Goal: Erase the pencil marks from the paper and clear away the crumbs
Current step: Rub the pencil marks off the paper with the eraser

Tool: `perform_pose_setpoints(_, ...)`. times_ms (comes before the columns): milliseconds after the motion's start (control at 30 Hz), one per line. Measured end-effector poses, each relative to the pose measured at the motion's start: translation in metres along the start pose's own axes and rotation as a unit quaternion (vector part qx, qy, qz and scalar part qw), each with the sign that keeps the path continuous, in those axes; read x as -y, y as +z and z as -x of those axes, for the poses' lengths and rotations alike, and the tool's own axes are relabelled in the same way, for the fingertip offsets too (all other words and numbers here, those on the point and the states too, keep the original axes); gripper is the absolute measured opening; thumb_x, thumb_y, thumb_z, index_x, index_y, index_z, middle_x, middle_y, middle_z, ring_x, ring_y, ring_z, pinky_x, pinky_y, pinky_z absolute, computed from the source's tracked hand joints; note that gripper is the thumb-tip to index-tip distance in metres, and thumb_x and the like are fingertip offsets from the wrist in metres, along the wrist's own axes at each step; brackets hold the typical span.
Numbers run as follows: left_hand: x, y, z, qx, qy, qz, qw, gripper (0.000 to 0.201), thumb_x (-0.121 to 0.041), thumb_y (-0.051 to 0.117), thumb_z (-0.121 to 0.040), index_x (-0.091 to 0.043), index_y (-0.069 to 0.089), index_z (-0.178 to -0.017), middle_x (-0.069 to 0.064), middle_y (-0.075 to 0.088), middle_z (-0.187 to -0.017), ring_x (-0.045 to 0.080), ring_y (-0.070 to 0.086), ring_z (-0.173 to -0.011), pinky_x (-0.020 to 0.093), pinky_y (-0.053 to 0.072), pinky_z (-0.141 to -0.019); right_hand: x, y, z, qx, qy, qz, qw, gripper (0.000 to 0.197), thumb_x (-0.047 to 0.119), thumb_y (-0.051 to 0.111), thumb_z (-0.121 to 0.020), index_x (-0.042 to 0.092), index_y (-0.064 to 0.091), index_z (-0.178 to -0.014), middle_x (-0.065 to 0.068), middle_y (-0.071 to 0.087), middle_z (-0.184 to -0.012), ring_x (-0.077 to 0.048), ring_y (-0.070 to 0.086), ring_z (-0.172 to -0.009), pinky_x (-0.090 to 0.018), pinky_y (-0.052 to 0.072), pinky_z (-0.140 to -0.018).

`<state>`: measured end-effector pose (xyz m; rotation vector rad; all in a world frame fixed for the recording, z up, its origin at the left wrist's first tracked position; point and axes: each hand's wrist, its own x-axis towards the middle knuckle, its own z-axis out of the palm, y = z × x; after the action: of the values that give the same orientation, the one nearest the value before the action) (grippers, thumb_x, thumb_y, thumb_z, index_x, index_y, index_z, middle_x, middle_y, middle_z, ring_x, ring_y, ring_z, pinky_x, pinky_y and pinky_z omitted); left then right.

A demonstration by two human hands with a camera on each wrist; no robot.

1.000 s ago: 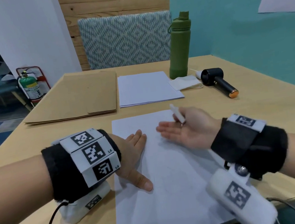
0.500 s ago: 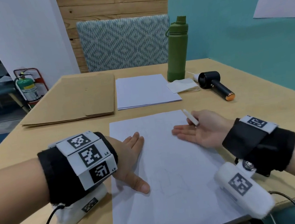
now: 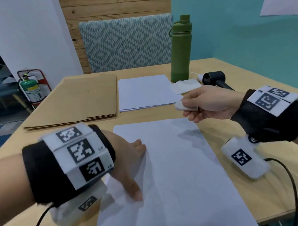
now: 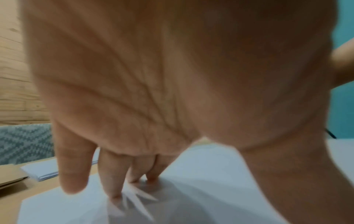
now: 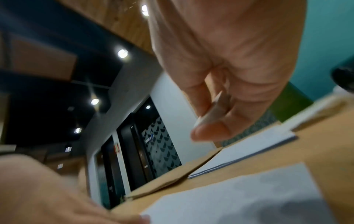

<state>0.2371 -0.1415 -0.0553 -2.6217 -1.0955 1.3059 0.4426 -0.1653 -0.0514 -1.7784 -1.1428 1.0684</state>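
Left hand (image 3: 130, 164) lies flat with fingers spread on the paper (image 3: 172, 175), apparently to pin it against sliding, while the right hand (image 3: 209, 105), raised above its far right corner, pinches the white eraser (image 3: 181, 106); marks look faint.

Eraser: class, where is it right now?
In the head view the eraser is pinched in the right hand, held in the air above the far right corner of the paper, near the green bottle.

One eraser (image 3: 182, 106), one bottle (image 3: 180, 49), perhaps two paper stacks (image 3: 144, 91)
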Motion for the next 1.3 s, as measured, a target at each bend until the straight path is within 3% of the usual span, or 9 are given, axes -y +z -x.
perform_pose_setpoints(67,0.01,-0.01,-0.004,-0.048,0.001,0.016,0.999,0.098,-0.072,0.052,-0.074,-0.023,0.013,-0.149,-0.005,0.022,-0.156,0.022,0.038,-0.135,0.043,0.032,-0.11,0.0,0.001,-0.004,0.025,-0.01,0.066,0.997,0.008,0.009,0.056,-0.093,0.003,0.059,-0.09,-0.01,0.059,-0.074,-0.014,0.056,-0.053,-0.016,0.051,-0.045)
perform_pose_setpoints(100,0.014,-0.016,-0.007,-0.08,-0.005,0.02,0.997,0.094,-0.073,0.049,-0.075,-0.023,0.017,-0.149,-0.005,0.027,-0.154,0.022,0.038,-0.135,0.042,0.032,-0.11,0.001,0.002,-0.007,0.032,-0.014,0.091,0.995,0.007,0.008,0.059,-0.091,0.002,0.061,-0.093,-0.01,0.059,-0.076,-0.014,0.057,-0.053,-0.016,0.051,-0.046)
perform_pose_setpoints(233,0.014,-0.033,-0.031,-0.168,0.0,0.081,0.982,0.087,-0.066,0.046,-0.083,-0.014,0.022,-0.148,0.001,0.027,-0.154,0.023,0.033,-0.138,0.04,0.029,-0.112,0.004,0.01,-0.02,0.058,-0.001,0.148,0.987,0.015,0.002,0.061,-0.088,-0.003,0.062,-0.102,-0.012,0.058,-0.082,-0.017,0.058,-0.055,-0.016,0.052,-0.047)
perform_pose_setpoints(433,0.0,-0.036,-0.058,-0.167,-0.009,0.139,0.976,0.085,-0.061,0.053,-0.084,-0.009,0.025,-0.145,0.007,0.028,-0.152,0.025,0.034,-0.136,0.036,0.03,-0.107,0.004,0.025,-0.037,0.093,0.007,0.204,0.975,0.014,-0.003,0.054,-0.09,-0.005,0.06,-0.102,-0.014,0.058,-0.068,-0.018,0.054,-0.051,-0.02,0.053,-0.045)
perform_pose_setpoints(567,0.002,-0.031,-0.065,-0.166,0.005,0.163,0.973,0.087,-0.061,0.056,-0.082,-0.011,0.023,-0.146,0.004,0.025,-0.154,0.025,0.037,-0.134,0.036,0.03,-0.108,0.008,0.028,-0.048,0.11,0.008,0.242,0.964,0.017,0.002,0.062,-0.087,-0.002,0.063,-0.103,-0.011,0.058,-0.067,-0.015,0.054,-0.05,-0.021,0.054,-0.052)
perform_pose_setpoints(833,0.006,-0.028,-0.069,-0.17,0.015,0.152,0.974,0.093,-0.062,0.057,-0.079,-0.012,0.019,-0.148,0.006,0.024,-0.154,0.026,0.036,-0.134,0.038,0.032,-0.108,0.005,0.031,-0.044,0.175,0.009,0.284,0.943,0.003,0.004,0.067,-0.083,0.005,0.065,-0.085,-0.005,0.062,-0.058,-0.008,0.054,-0.041,-0.016,0.047,-0.043)
perform_pose_setpoints(1000,0.006,-0.026,-0.07,-0.175,0.018,0.156,0.972,0.095,-0.062,0.057,-0.079,-0.011,0.017,-0.148,0.005,0.022,-0.155,0.026,0.036,-0.135,0.038,0.031,-0.108,0.009,0.033,-0.047,0.111,0.001,0.27,0.956,0.004,0.003,0.067,-0.083,0.004,0.064,-0.081,-0.007,0.06,-0.062,-0.011,0.053,-0.045,-0.018,0.047,-0.046)
perform_pose_setpoints(1167,0.004,-0.026,-0.072,-0.172,0.019,0.143,0.974,0.1,-0.065,0.057,-0.078,-0.009,0.013,-0.148,0.006,0.019,-0.156,0.026,0.038,-0.133,0.04,0.034,-0.108,0.007,0.041,-0.038,0.146,0.012,0.293,0.945,0.005,0.002,0.065,-0.084,0.004,0.062,-0.08,-0.007,0.061,-0.06,-0.008,0.052,-0.038,-0.016,0.044,-0.04)
perform_pose_setpoints(1300,0.005,-0.024,-0.073,-0.175,0.02,0.146,0.974,0.099,-0.065,0.057,-0.078,-0.01,0.014,-0.148,0.007,0.021,-0.155,0.027,0.038,-0.133,0.041,0.033,-0.108,0.014,0.042,-0.045,0.099,-0.011,0.308,0.946,0.006,0.001,0.064,-0.083,-0.002,0.065,-0.088,-0.011,0.061,-0.065,-0.014,0.053,-0.048,-0.018,0.046,-0.044)
